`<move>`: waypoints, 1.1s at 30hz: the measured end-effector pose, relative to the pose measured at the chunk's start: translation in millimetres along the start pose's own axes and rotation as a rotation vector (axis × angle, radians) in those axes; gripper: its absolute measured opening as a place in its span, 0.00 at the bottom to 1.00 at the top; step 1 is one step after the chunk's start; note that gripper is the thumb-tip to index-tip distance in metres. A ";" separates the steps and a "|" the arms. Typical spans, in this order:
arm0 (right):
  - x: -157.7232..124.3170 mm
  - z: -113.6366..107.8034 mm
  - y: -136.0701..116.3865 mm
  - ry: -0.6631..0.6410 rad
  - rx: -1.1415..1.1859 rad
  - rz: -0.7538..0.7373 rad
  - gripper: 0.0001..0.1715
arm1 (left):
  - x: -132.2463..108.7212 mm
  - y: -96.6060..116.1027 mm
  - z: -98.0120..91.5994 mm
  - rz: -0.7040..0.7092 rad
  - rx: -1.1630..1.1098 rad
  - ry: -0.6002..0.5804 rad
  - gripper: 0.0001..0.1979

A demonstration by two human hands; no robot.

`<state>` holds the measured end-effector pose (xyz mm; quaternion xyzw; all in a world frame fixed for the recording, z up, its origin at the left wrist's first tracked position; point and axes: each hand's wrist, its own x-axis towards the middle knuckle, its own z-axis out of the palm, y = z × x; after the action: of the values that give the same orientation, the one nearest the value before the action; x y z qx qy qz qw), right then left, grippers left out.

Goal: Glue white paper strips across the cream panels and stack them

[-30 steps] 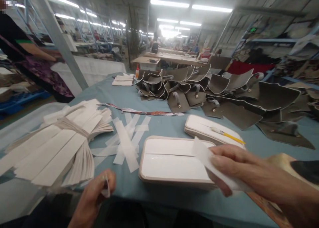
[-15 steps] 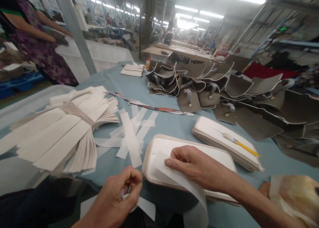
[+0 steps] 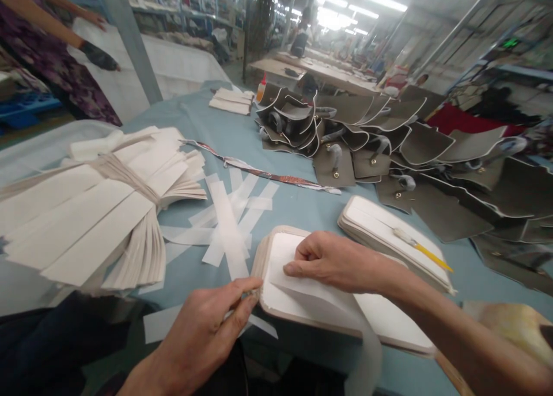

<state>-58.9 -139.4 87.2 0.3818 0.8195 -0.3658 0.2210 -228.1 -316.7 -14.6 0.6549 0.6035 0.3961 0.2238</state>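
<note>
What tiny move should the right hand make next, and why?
Maybe lay the pale strip flat along the white-topped stack: the right hand pinches it over the top, but its loose end droops past the near edge.

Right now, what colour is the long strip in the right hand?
Translucent white strip, best in head view.

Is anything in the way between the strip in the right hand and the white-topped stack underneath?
Nothing that I can see. The right hand holds the strip over the stack, hiding part of it. The left hand is at the stack's left end, not visibly between them.
</note>
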 end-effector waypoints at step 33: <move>7.7 -1.9 -4.4 0.074 -0.107 0.005 0.22 | 17.2 -5.4 9.2 0.142 0.479 -0.118 0.25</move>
<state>-67.2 -136.3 85.4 0.3846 0.8446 -0.3066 0.2116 -224.9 -297.4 -19.8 0.7519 0.6184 0.2177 0.0687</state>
